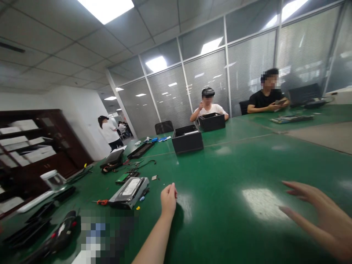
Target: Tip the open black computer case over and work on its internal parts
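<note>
My left hand (168, 200) is stretched out over the green table (233, 172), fingers curled into a loose fist with the fingertips pinched together; what they hold, if anything, is too small to make out. A hard drive (129, 190) lies just left of that hand. My right hand (320, 216) hovers low at the right edge, fingers spread and empty, above a bare patch of table.
Two open black cases (187, 139) (212, 121) stand further back. Cables, a green circuit board (122, 178), an orange-handled tool (101, 202) and black parts lie at the left. Two seated people are across the table; another stands by a dark cabinet (35, 146).
</note>
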{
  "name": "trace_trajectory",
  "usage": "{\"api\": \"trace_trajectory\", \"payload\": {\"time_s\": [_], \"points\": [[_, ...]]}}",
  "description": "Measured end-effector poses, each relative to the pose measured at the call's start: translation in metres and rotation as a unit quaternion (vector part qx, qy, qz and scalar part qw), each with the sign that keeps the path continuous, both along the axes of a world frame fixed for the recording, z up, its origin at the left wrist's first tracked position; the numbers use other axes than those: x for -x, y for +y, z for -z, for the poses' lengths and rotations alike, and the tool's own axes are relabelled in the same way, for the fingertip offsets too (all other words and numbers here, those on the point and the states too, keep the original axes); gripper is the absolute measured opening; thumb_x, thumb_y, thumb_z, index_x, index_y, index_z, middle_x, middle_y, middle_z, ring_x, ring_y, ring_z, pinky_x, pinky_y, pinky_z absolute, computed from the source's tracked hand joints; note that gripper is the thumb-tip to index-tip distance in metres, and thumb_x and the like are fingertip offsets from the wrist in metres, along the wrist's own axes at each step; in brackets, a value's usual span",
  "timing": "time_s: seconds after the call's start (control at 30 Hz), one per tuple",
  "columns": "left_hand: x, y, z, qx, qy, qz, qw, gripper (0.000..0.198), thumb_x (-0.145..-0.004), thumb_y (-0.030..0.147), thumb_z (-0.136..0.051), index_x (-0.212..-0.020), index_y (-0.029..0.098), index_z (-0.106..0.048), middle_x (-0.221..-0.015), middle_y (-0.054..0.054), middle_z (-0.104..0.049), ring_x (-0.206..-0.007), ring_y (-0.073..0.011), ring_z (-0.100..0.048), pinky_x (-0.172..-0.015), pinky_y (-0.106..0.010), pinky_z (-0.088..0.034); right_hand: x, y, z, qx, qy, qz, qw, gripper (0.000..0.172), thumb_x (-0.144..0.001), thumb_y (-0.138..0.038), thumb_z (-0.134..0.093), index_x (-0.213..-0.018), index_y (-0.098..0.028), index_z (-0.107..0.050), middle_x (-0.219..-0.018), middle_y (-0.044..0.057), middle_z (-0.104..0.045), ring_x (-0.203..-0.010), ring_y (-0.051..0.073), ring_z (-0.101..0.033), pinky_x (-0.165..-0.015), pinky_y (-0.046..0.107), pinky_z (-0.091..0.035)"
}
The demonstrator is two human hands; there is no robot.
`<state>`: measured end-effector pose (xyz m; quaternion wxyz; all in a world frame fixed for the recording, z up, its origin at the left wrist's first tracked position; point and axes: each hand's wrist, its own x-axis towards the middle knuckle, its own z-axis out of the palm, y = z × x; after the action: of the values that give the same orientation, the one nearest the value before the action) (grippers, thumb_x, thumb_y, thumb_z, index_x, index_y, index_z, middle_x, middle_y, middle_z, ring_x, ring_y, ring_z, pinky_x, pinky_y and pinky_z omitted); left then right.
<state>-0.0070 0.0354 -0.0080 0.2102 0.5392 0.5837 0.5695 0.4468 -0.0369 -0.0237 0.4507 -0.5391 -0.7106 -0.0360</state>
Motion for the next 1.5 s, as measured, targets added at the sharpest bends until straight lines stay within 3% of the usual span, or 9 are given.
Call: {"api": "trace_trajectory", "payload": {"time_s": [0.13,0.23,0.8,0.9,1.0,1.13,1.27,1.37,1.5], "points": [[0.001,0.001,-0.001,0.004,0.004,0.005,1.0,0.044,-0.089,0.048,-0.05,-0.056,0.019,-0.049,-0.047,0.004,-0.046,-0.044,-0.0106,-0.044,-0.046,-0.021,-0.034,-0.005,0.006,-0.02,-0.014,0.008,0.032,0.999,0.068,-0.084,-0.058,-0.058,-0.143,-0.031,-0.04,-0.139,0.013,-0.05,-0.124,0.037,-0.051,-0.104,0.054,-0.043],[-0.002,0.0,-0.001,0.013,0.011,0.013,1.0,0.043,-0.089,0.047,-0.051,-0.056,0.019,-0.05,-0.047,0.004,-0.046,-0.044,-0.0107,-0.044,-0.046,-0.021,-0.035,-0.001,0.007,-0.025,-0.044,0.001,0.048,0.998,0.07,-0.085,-0.06,-0.055,-0.143,-0.023,-0.041,-0.142,0.014,-0.047,-0.129,0.036,-0.046,-0.107,0.055,-0.038],[-0.008,-0.002,-0.011,0.033,0.065,0.015,0.997,0.043,-0.089,0.047,-0.049,-0.056,0.02,-0.051,-0.047,0.003,-0.048,-0.045,-0.0124,-0.047,-0.047,-0.022,-0.038,0.01,-0.009,-0.04,-0.031,-0.045,0.023,0.998,0.074,-0.086,-0.056,-0.057,-0.148,-0.027,-0.032,-0.151,0.014,-0.039,-0.136,0.034,-0.038,-0.107,0.054,-0.032],[-0.007,-0.002,-0.012,0.032,0.07,0.015,0.997,0.042,-0.089,0.046,-0.048,-0.056,0.02,-0.052,-0.048,0.003,-0.049,-0.046,-0.0125,-0.048,-0.048,-0.022,-0.038,0.012,-0.012,-0.057,-0.064,-0.082,0.029,0.994,0.076,-0.084,-0.058,-0.058,-0.148,-0.025,-0.032,-0.152,0.015,-0.037,-0.137,0.035,-0.037,-0.106,0.053,-0.031],[-0.006,-0.001,-0.011,0.034,0.07,0.02,0.997,0.043,-0.088,0.047,-0.048,-0.055,0.02,-0.052,-0.048,0.003,-0.05,-0.046,-0.0128,-0.048,-0.048,-0.022,-0.038,0.008,0.012,-0.09,-0.102,-0.113,0.077,0.985,0.07,-0.088,-0.058,-0.054,-0.146,-0.022,-0.036,-0.15,0.016,-0.04,-0.137,0.034,-0.037,-0.107,0.05,-0.027],[-0.005,0.0,-0.011,0.042,0.076,0.033,0.996,0.044,-0.088,0.051,-0.049,-0.056,0.019,-0.052,-0.048,0.003,-0.051,-0.047,-0.0134,-0.049,-0.05,-0.023,-0.038,-0.006,0.086,-0.132,0.008,-0.203,0.128,0.971,0.074,-0.089,-0.066,-0.046,-0.139,-0.011,-0.044,-0.141,0.022,-0.049,-0.132,0.035,-0.041,-0.109,0.049,-0.023],[-0.004,0.002,-0.013,0.055,0.065,0.04,0.996,0.046,-0.088,0.054,-0.049,-0.058,0.019,-0.054,-0.049,0.002,-0.052,-0.048,-0.0148,-0.051,-0.051,-0.024,-0.039,-0.017,0.141,-0.155,0.184,-0.306,0.133,0.924,0.084,-0.07,-0.074,-0.066,-0.123,-0.01,-0.058,-0.122,0.021,-0.062,-0.117,0.036,-0.052,-0.103,0.045,-0.029],[-0.002,0.003,-0.013,0.064,0.04,0.048,0.996,0.048,-0.088,0.057,-0.046,-0.059,0.019,-0.055,-0.05,0.002,-0.053,-0.048,-0.0157,-0.051,-0.05,-0.025,-0.04,-0.015,0.141,-0.164,0.219,-0.333,0.12,0.909,0.078,-0.069,-0.073,-0.068,-0.119,-0.013,-0.061,-0.119,0.018,-0.065,-0.113,0.034,-0.056,-0.095,0.039,-0.036],[-0.001,0.004,-0.013,0.066,0.039,0.05,0.996,0.048,-0.088,0.057,-0.047,-0.059,0.019,-0.055,-0.05,0.002,-0.053,-0.048,-0.0152,-0.051,-0.051,-0.025,-0.039,0.009,0.094,-0.171,0.201,-0.354,0.051,0.912,0.07,-0.072,-0.075,-0.064,-0.107,-0.015,-0.065,-0.108,0.015,-0.069,-0.103,0.031,-0.061,-0.087,0.036,-0.04]]}}
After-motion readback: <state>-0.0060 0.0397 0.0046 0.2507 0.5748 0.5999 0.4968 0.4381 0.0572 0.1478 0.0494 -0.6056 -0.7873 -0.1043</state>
